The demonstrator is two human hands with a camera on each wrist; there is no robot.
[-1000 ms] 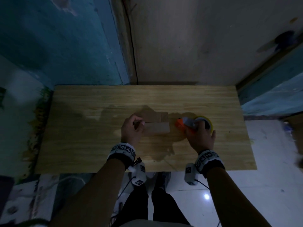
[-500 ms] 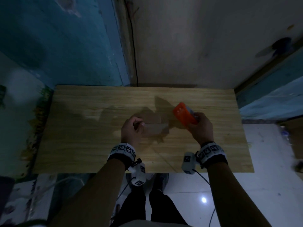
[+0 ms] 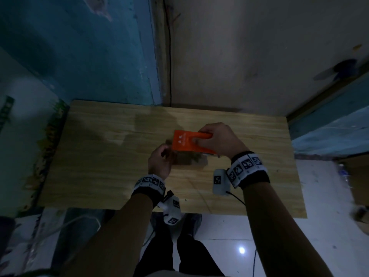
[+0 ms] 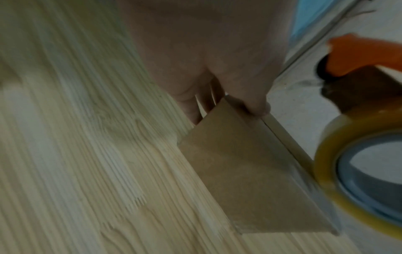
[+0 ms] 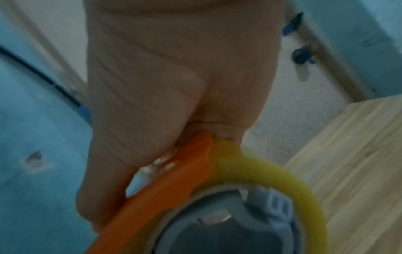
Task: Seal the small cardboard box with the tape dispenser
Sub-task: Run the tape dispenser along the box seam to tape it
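A small brown cardboard box point(image 3: 189, 160) point(image 4: 245, 175) lies on the wooden table point(image 3: 99, 156), partly hidden under the dispenser. My left hand point(image 3: 159, 162) grips its left end, thumb on top point(image 4: 256, 106). My right hand point(image 3: 217, 140) grips the orange tape dispenser point(image 3: 185, 141) point(image 5: 165, 189) by its handle and holds it over the box. The yellowish tape roll point(image 4: 339, 171) point(image 5: 282, 180) on a grey hub hangs just above the box's right part. I cannot tell whether it touches the box.
The table point(image 4: 76, 137) stands against a blue and grey wall point(image 3: 219, 56). White tiled floor point(image 3: 319, 226) lies to the right and in front. My legs point(image 3: 179, 252) stand at the table's near edge.
My right hand has lifted the dispenser off the table at the right and carried it left, over the box. My left hand has stayed on the box's left end.
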